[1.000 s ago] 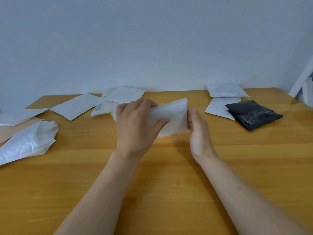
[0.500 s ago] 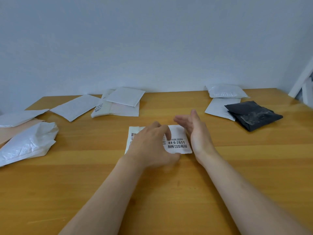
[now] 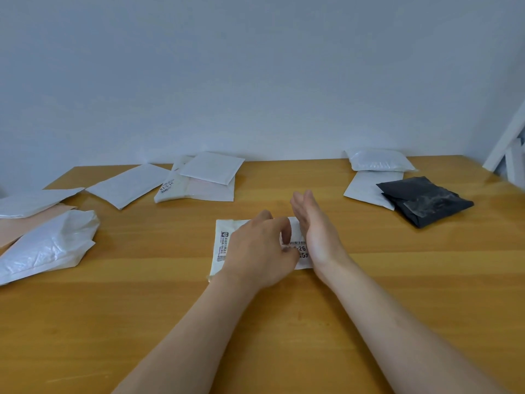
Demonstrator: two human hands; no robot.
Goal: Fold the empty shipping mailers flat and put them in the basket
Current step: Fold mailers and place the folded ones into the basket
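Note:
A small white mailer (image 3: pixel 220 245) with a printed label lies flat on the wooden table (image 3: pixel 397 280) in front of me. My left hand (image 3: pixel 255 248) rests on top of it, fingers curled, with thumb and forefinger pinching at the label area. My right hand (image 3: pixel 315 228) stands on edge against the mailer's right side, fingers straight and together. Both hands hide much of the mailer. No basket is in view.
Several other mailers lie around: a crumpled white one (image 3: pixel 48 245) and a pink one (image 3: pixel 31 223) at the left, flat white ones (image 3: pixel 127 184) (image 3: pixel 211 167) at the back, a puffy white one (image 3: pixel 377 160) and a black one (image 3: pixel 426 200) at the right. A white frame (image 3: pixel 505 149) leans at the far right.
The mailer was held up in both hands; it now lies flat on the table, label up. My left hand has come down on top of it and my right hand has closed in on its right edge.

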